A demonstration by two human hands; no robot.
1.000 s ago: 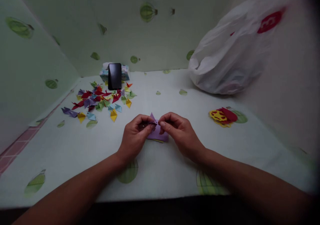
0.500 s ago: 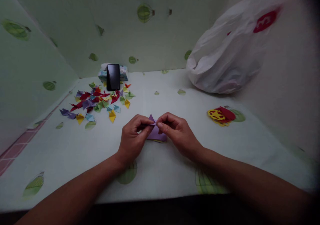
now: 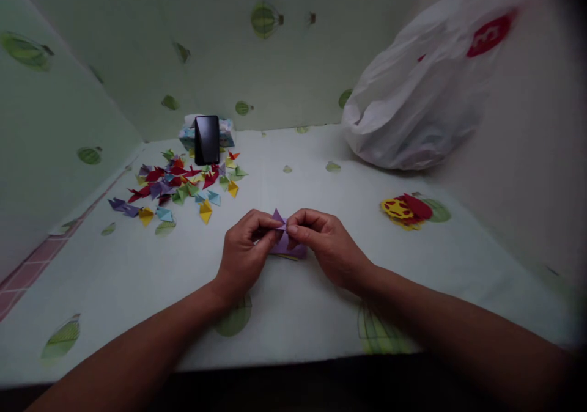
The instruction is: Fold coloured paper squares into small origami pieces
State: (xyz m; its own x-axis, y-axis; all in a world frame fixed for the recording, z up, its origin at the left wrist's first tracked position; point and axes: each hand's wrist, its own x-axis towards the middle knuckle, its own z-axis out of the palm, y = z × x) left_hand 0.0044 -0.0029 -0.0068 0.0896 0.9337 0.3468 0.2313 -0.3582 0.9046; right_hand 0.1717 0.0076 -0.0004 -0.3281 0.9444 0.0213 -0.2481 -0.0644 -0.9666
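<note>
My left hand [image 3: 243,250] and my right hand [image 3: 323,244] meet at the middle of the table, both pinching a small folded purple paper piece [image 3: 277,219] between thumbs and fingers. Its pointed tip sticks up between my fingertips. Under the hands lies a flat purple sheet [image 3: 293,250] with a yellowish edge below it. Both hands are closed on the paper.
Several folded paper pieces in red, purple, yellow, blue and green [image 3: 177,186] are scattered at the back left. A black phone [image 3: 206,139] stands against a small box. A white plastic bag [image 3: 413,100] sits back right. Red and yellow paper shapes [image 3: 406,210] lie at the right.
My hands have drawn slightly closer together on the purple piece and shifted a little lower; the view has drifted slightly. Nothing else moved.
</note>
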